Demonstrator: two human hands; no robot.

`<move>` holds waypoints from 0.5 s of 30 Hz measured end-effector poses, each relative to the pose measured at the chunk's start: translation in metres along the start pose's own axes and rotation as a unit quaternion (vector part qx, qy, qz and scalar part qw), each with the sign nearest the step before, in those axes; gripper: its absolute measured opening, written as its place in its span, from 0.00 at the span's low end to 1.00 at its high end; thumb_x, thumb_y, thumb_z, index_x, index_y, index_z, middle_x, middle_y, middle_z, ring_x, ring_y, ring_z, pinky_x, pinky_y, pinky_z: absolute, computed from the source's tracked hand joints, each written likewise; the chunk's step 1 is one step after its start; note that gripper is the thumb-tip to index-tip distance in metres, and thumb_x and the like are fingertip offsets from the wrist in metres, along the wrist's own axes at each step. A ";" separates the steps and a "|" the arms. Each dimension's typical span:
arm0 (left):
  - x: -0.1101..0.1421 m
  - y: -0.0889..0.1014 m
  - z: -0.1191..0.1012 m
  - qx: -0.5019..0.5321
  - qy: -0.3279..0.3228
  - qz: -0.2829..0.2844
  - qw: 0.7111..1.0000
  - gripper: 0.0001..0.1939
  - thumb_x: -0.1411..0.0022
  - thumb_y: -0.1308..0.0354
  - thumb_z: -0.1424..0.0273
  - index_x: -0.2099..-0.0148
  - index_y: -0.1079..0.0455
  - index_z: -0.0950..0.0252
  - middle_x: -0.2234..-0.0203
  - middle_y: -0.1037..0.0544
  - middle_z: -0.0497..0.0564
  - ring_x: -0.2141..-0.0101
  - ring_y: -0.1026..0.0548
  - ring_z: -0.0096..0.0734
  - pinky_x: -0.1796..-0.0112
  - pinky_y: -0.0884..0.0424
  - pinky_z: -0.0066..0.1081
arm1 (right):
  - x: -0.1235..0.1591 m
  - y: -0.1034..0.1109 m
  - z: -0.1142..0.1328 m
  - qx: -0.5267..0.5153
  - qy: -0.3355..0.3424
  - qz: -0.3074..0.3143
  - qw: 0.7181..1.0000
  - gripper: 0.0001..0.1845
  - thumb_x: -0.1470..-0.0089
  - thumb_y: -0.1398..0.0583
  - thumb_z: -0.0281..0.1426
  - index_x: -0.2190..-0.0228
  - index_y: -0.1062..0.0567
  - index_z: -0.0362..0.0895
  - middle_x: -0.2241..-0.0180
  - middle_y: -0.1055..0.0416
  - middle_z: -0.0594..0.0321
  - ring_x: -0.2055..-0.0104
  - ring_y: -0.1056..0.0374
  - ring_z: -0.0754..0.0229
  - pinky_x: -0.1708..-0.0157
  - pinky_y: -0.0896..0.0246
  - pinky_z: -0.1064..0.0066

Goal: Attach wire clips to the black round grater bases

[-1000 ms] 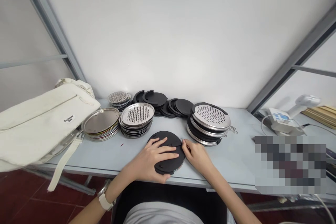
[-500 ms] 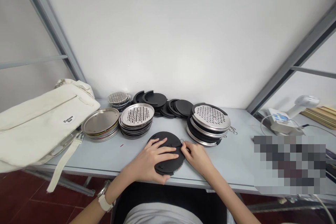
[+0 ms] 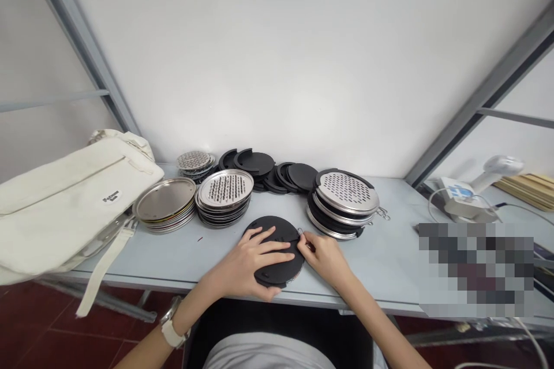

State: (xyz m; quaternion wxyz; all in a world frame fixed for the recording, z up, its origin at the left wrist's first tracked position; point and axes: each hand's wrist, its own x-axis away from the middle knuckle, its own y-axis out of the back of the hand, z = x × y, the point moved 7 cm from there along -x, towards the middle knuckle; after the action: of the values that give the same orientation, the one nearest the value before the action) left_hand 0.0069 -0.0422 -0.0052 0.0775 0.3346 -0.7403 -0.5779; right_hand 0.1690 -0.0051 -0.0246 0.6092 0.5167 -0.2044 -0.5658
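A round black plastic disc [image 3: 277,232] lies on the table near its front edge. My left hand [image 3: 255,259] rests flat on top of it, fingers spread, thumb at the near rim. At the disc's right rim, my right hand [image 3: 322,256] pinches a thin wire loop [image 3: 300,232]; its fingertips partly hide the wire. To the right stands a pile of perforated metal grater discs in black holders [image 3: 346,193], with wire loops sticking out. Several bare metal grater plates [image 3: 225,189] are piled to the left of the black disc.
Plain metal discs [image 3: 167,199] form another pile at left, beside a cream bag [image 3: 78,202] with a hanging strap. Smaller perforated plates [image 3: 194,160] and black plastic discs [image 3: 257,164] lie along the wall. A white handheld device [image 3: 497,170] stands at right, near a blurred-out patch.
Both hands keep nearly the same positions on the black disc and wire loop. The view has shifted very slightly.
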 end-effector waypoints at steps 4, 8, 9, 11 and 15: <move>-0.001 0.000 0.001 -0.007 0.010 0.001 1.000 0.35 0.48 0.37 0.62 0.38 0.39 0.51 0.40 0.35 0.44 0.36 0.48 0.50 0.40 0.53 0.49 | 0.001 0.001 0.002 0.002 0.006 -0.010 1.000 0.18 0.41 0.50 0.32 0.82 0.37 0.45 0.86 0.37 0.66 0.83 0.42 0.65 0.77 0.58 0.72; -0.002 0.001 0.004 -0.017 0.026 0.004 1.000 0.35 0.49 0.37 0.64 0.38 0.38 0.51 0.39 0.36 0.44 0.36 0.48 0.50 0.40 0.52 0.49 | 0.003 0.000 0.006 -0.007 0.013 -0.005 1.000 0.17 0.41 0.50 0.31 0.81 0.38 0.45 0.86 0.38 0.67 0.83 0.42 0.65 0.77 0.57 0.72; -0.002 0.001 0.004 -0.017 0.027 0.006 0.999 0.35 0.49 0.37 0.64 0.38 0.38 0.51 0.39 0.36 0.44 0.36 0.48 0.50 0.40 0.52 0.48 | 0.003 0.001 0.006 -0.013 0.011 -0.005 1.000 0.16 0.41 0.50 0.31 0.80 0.39 0.45 0.86 0.38 0.68 0.83 0.42 0.65 0.77 0.57 0.72; -0.002 0.001 0.004 -0.016 0.026 0.006 1.000 0.35 0.50 0.36 0.64 0.38 0.38 0.50 0.40 0.36 0.44 0.36 0.48 0.50 0.40 0.52 0.48 | 0.003 0.002 0.005 -0.031 0.005 -0.008 0.999 0.15 0.39 0.51 0.32 0.78 0.39 0.46 0.84 0.38 0.69 0.83 0.41 0.64 0.78 0.56 0.72; -0.002 0.002 0.003 -0.020 0.018 0.001 1.000 0.35 0.49 0.37 0.64 0.38 0.39 0.50 0.40 0.34 0.45 0.36 0.47 0.50 0.40 0.52 0.48 | 0.003 0.007 0.005 -0.075 0.001 -0.022 0.997 0.10 0.37 0.53 0.33 0.71 0.39 0.47 0.82 0.38 0.70 0.82 0.40 0.64 0.78 0.52 0.73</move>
State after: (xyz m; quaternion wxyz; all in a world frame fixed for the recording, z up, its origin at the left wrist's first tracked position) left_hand 0.0058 -0.0382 -0.0039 0.0979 0.3426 -0.7273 -0.5866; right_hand 0.1686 -0.0107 -0.0178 0.6340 0.4747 -0.1493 -0.5920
